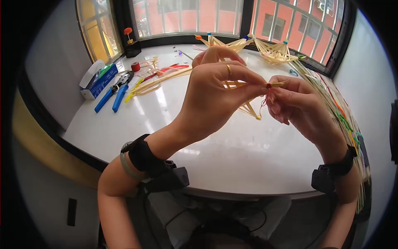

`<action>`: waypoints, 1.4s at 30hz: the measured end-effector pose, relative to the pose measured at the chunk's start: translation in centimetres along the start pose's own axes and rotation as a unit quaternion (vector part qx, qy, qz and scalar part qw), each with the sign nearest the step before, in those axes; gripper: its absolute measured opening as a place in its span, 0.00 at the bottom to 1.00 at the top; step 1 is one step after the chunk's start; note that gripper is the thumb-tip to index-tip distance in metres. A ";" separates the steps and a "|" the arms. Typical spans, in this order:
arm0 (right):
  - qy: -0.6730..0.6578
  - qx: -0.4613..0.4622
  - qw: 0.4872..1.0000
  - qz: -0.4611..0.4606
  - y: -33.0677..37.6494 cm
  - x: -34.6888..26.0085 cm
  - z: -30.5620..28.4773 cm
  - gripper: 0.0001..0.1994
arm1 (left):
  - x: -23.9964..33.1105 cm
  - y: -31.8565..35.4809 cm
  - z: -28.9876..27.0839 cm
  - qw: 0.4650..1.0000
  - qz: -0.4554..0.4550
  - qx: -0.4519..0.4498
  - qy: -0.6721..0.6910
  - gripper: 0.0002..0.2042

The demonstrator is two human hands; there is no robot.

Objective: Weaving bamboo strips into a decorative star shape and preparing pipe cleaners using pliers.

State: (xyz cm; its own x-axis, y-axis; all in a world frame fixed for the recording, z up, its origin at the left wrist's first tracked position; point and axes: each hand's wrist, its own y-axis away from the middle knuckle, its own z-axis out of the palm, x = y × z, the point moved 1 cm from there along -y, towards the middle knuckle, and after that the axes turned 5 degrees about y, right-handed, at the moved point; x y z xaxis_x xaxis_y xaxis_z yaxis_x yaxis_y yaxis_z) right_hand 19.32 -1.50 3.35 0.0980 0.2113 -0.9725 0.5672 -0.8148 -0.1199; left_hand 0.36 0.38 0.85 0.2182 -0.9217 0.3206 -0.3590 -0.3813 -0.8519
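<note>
Both hands are raised above the middle of the white table (232,153). The left hand (215,89) pinches a bundle of thin bamboo strips (248,93) between thumb and fingertips. The right hand (296,103) pinches red thread (268,86) wound around the strips' tip. Blue pliers (114,93) lie near the table's left edge.

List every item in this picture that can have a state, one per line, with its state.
Left hand: raised, fingers pinching a bundle of thin bamboo strips.
Right hand: fingers at the red thread.
Bamboo strip bundle: held above the table, red thread wound near one end.
Blue-handled pliers: lying flat, unheld.
Red thread spool: standing upright.
Tissue box: opened.
</note>
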 end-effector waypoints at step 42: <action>0.422 -0.074 0.891 -0.151 -17.3 -6.9 10.0 0.09 | -6.8 0.8 2.4 0.984 -0.109 0.142 0.029 0.02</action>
State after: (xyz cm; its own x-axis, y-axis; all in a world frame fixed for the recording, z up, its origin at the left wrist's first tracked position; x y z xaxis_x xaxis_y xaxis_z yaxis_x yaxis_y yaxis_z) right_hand 0.63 5.71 10.08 0.4677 0.7905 -0.3955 0.7672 -0.5852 -0.2623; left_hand 0.77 6.56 -3.00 0.2069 -0.8264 0.5237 -0.0406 -0.5421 -0.8394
